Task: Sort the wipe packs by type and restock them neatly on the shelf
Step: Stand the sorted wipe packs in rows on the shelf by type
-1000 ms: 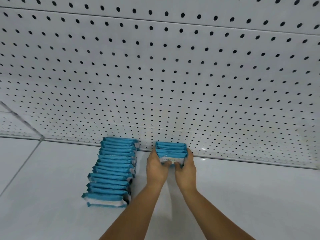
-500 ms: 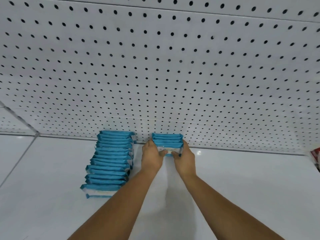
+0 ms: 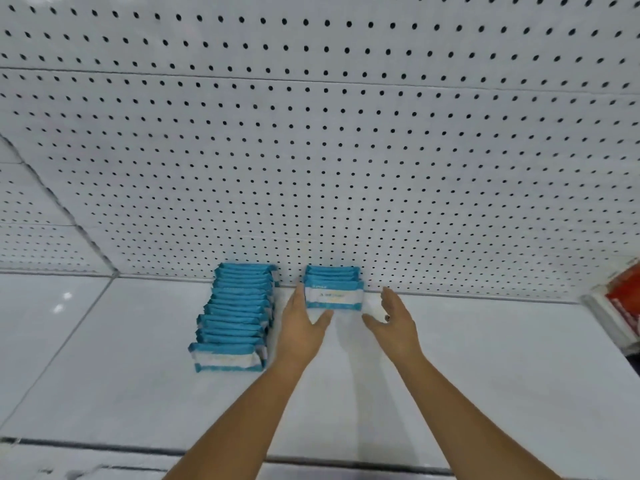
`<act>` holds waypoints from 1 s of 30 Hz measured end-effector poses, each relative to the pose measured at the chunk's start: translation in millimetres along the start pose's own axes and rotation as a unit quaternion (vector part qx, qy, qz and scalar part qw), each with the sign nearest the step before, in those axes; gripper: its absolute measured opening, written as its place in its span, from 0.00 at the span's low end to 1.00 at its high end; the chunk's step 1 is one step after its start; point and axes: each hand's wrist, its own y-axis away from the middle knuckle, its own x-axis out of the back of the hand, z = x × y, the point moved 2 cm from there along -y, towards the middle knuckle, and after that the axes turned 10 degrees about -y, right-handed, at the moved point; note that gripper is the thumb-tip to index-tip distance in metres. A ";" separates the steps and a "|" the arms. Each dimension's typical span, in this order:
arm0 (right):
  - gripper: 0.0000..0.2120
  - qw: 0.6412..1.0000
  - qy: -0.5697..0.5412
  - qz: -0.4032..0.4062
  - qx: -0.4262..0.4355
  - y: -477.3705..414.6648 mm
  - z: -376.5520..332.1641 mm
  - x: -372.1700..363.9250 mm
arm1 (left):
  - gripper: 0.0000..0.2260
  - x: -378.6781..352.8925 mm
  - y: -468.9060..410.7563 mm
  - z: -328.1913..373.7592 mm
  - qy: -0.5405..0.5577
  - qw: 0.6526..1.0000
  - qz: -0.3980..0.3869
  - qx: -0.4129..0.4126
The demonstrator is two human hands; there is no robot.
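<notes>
A short row of blue and white wipe packs [image 3: 333,289] stands on edge against the pegboard back wall of the white shelf [image 3: 485,358]. To its left runs a longer row of the same blue packs [image 3: 239,313], reaching toward me. My left hand [image 3: 303,323] lies with straight fingers along the left side of the short row, touching it. My right hand [image 3: 394,320] hovers with spread fingers just right of that row, apart from it and holding nothing.
The white pegboard wall [image 3: 346,168] rises behind both rows. At the far right edge a red and white package [image 3: 620,306] sits on the shelf. The shelf's front lip [image 3: 104,445] runs along the bottom.
Both hands gripped the short row before and pushed it back to the wall. Now they have let go: the right hand has pulled away to the right, the left has straightened.
</notes>
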 end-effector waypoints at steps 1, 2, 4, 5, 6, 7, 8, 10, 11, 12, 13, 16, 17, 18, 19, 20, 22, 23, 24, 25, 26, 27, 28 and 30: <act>0.35 1.000 -0.022 -0.001 0.007 16.6 -2.0 4.7 | 0.32 5.8 16.9 6.6 0.048 0.999 -0.012 0.004; 0.32 0.999 -0.043 -0.008 0.018 35.8 -5.1 9.0 | 0.31 10.3 33.5 10.6 0.095 0.995 -0.029 0.011; 0.29 0.996 -0.074 -0.022 0.037 76.3 -11.3 16.1 | 0.28 17.2 66.6 13.0 0.143 0.988 -0.065 0.003; 0.28 0.995 -0.085 -0.024 0.045 95.1 -12.7 18.5 | 0.25 20.3 82.1 12.6 0.150 0.985 -0.079 -0.013; 0.27 0.994 -0.090 -0.022 0.054 112.6 -13.8 20.2 | 0.21 22.8 95.1 10.8 0.154 0.984 -0.089 -0.028; 0.26 0.994 -0.094 -0.014 0.063 130.9 -13.6 22.6 | 0.18 24.5 108.7 8.7 0.155 0.982 -0.098 -0.044; 0.25 0.993 -0.097 -0.001 0.069 150.3 -12.2 24.4 | 0.17 26.4 123.4 7.8 0.155 0.980 -0.107 -0.060; 0.24 0.992 -0.105 0.025 0.063 189.4 -3.9 28.8 | 0.18 24.9 152.8 5.0 0.147 0.976 -0.139 -0.081; 0.24 0.993 -0.102 0.031 0.054 211.6 2.0 32.1 | 0.19 22.7 170.8 2.3 0.144 0.974 -0.156 -0.079; 0.24 0.994 -0.096 0.034 0.050 233.0 6.6 36.3 | 0.20 22.7 189.0 1.3 0.147 0.971 -0.171 -0.076; 0.24 0.994 -0.091 0.042 0.054 252.7 10.7 42.0 | 0.21 22.0 204.1 0.3 0.154 0.968 -0.184 -0.079; 0.24 0.989 -0.106 0.091 0.052 300.7 25.2 68.2 | 0.21 18.0 240.6 4.7 0.167 0.960 -0.210 -0.076; 0.24 0.986 -0.118 0.107 0.050 316.4 30.8 78.4 | 0.21 13.8 252.3 7.9 0.171 0.957 -0.222 -0.079; 0.24 0.983 -0.128 0.120 0.044 332.0 36.6 89.1 | 0.21 9.1 266.0 12.3 0.176 0.953 -0.234 -0.081; 0.25 0.981 -0.134 0.132 0.038 346.0 42.9 100.1 | 0.21 3.2 280.2 16.5 0.181 0.949 -0.245 -0.081; 0.25 0.979 -0.134 0.148 0.037 358.2 48.8 111.8 | 0.22 -2.8 294.6 22.3 0.187 0.945 -0.256 -0.085; 0.24 0.974 -0.139 0.176 0.038 378.0 58.1 135.0 | 0.22 -16.7 320.5 35.8 0.194 0.936 -0.279 -0.089; 0.24 0.971 -0.147 0.186 0.035 386.2 63.4 147.2 | 0.22 -26.5 331.4 42.7 0.195 0.933 -0.288 -0.090; 0.24 0.968 -0.155 0.194 0.034 394.6 69.2 159.8 | 0.22 -37.8 342.2 50.0 0.192 0.931 -0.295 -0.092; 0.24 0.965 -0.165 0.200 0.032 403.5 76.1 172.6 | 0.22 -50.9 353.3 57.2 0.188 0.931 -0.300 -0.092; 0.23 0.963 -0.173 0.205 0.028 413.2 82.7 186.8 | 0.22 -65.8 365.1 63.7 0.183 0.930 -0.305 -0.091; 0.23 0.961 -0.174 0.212 0.025 422.0 90.9 202.5 | 0.22 -81.0 377.8 70.6 0.179 0.929 -0.313 -0.088; 0.24 0.960 -0.171 0.221 0.025 429.4 100.6 219.3 | 0.23 -95.7 390.7 78.3 0.175 0.927 -0.319 -0.085; 0.25 0.959 -0.163 0.233 0.024 441.5 123.8 255.4 | 0.23 -125.2 415.0 94.4 0.171 0.923 -0.331 -0.093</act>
